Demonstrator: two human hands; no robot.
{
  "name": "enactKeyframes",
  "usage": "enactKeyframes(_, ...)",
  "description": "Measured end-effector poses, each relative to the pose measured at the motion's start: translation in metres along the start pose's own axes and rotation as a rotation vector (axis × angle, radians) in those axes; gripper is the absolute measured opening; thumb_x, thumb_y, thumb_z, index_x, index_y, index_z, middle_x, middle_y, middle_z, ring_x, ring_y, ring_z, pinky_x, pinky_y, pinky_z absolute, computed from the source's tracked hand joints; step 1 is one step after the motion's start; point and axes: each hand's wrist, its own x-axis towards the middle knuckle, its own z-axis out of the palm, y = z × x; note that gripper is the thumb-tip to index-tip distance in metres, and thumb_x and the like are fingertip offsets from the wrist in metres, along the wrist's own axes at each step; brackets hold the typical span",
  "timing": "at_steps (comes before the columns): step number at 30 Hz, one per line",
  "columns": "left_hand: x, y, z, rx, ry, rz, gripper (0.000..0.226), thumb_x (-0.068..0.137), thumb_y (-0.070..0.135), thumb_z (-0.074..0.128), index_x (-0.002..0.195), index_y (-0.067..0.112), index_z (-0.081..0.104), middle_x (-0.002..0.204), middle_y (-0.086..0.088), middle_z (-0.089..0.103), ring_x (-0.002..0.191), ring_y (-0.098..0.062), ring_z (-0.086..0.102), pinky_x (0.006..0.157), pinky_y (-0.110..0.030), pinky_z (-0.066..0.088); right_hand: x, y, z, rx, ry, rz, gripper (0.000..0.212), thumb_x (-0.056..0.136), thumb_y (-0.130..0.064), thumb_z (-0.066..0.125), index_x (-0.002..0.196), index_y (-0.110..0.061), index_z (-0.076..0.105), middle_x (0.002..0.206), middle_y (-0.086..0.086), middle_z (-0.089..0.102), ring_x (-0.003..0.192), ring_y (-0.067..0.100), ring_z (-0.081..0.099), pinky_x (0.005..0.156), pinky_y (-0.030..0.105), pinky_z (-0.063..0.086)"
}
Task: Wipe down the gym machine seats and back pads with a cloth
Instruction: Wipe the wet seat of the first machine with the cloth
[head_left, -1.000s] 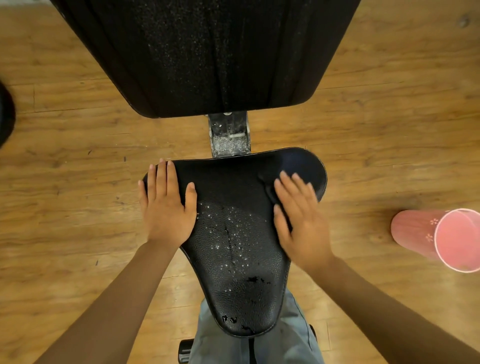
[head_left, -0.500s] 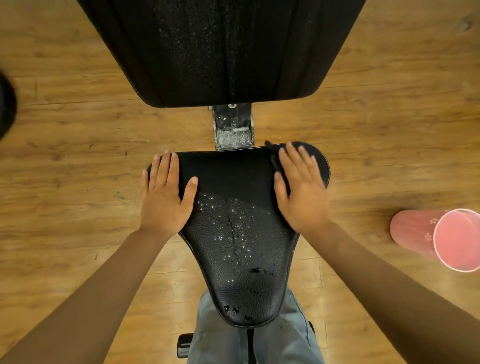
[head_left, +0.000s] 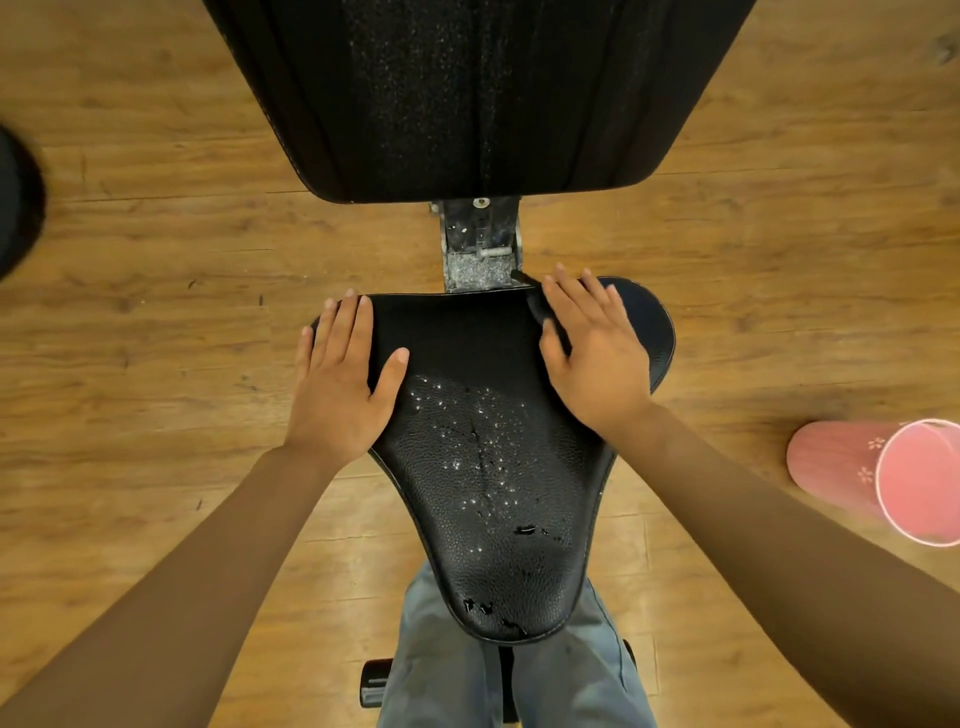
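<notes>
The black leather seat lies in the middle, dotted with water drops down its centre and scuffed near its narrow front tip. My left hand rests flat on the seat's left rear corner, fingers straight. My right hand presses flat on a dark cloth at the seat's right rear corner; most of the cloth is hidden under the palm. The black back pad fills the top of the view, speckled with fine droplets.
A metal bracket joins seat and back pad. A pink bucket lies on its side on the wooden floor at the right. A dark object shows at the left edge. My jeans are below the seat tip.
My right hand has slid the cloth from the seat's right side toward the rear edge by the bracket. My left hand has kept its place on the seat.
</notes>
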Motion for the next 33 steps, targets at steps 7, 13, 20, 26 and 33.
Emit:
enactKeyframes(7,0.002,-0.011,-0.001,-0.006,-0.047,0.078,0.08,0.096,0.068,0.013,0.157,0.017,0.002,0.164,0.005,-0.007,0.147,-0.006,-0.017,0.118,-0.026,-0.015,-0.081,-0.021,-0.014,0.032,-0.051,-0.199,0.049,0.1,-0.028,0.043,0.144,-0.007,0.045,0.154,0.006,0.037,0.146,0.025,0.025,0.12,0.043,0.02)
enactKeyframes(13,0.001,-0.016,-0.003,-0.015,-0.06,0.117,0.086,0.087,0.068,0.006,0.157,0.019,0.0,0.161,0.009,-0.012,0.143,0.0,-0.024,0.118,-0.027,-0.016,-0.046,-0.008,-0.007,-0.001,-0.046,-0.275,0.046,0.098,-0.026,0.043,0.14,-0.008,0.051,0.149,0.006,0.045,0.142,0.027,0.034,0.118,0.043,0.024)
enactKeyframes(20,0.001,-0.014,-0.003,0.012,-0.057,0.13,0.084,0.088,0.067,0.004,0.157,0.018,-0.001,0.161,0.008,-0.013,0.143,-0.001,-0.024,0.117,-0.026,-0.018,-0.019,-0.013,-0.002,0.013,-0.003,-0.024,0.052,0.099,-0.032,0.034,0.144,-0.008,0.045,0.153,0.007,0.039,0.145,0.027,0.027,0.12,0.044,0.018)
enactKeyframes(26,0.002,-0.016,-0.002,0.0,-0.063,0.139,0.083,0.089,0.066,0.004,0.156,0.018,-0.003,0.158,0.013,-0.017,0.145,-0.003,-0.023,0.117,-0.025,-0.019,-0.089,-0.028,-0.013,0.014,-0.099,-0.271,0.048,0.099,-0.027,0.044,0.144,-0.008,0.046,0.153,0.005,0.038,0.146,0.024,0.026,0.12,0.042,0.021)
enactKeyframes(33,0.002,-0.02,-0.005,-0.02,-0.086,0.161,0.08,0.09,0.066,0.006,0.155,0.021,-0.006,0.157,0.015,-0.019,0.142,0.001,-0.026,0.116,-0.024,-0.019,-0.005,-0.034,0.008,-0.034,-0.077,-0.11,0.053,0.097,-0.03,0.032,0.142,-0.006,0.048,0.149,0.009,0.044,0.142,0.032,0.034,0.118,0.046,0.024)
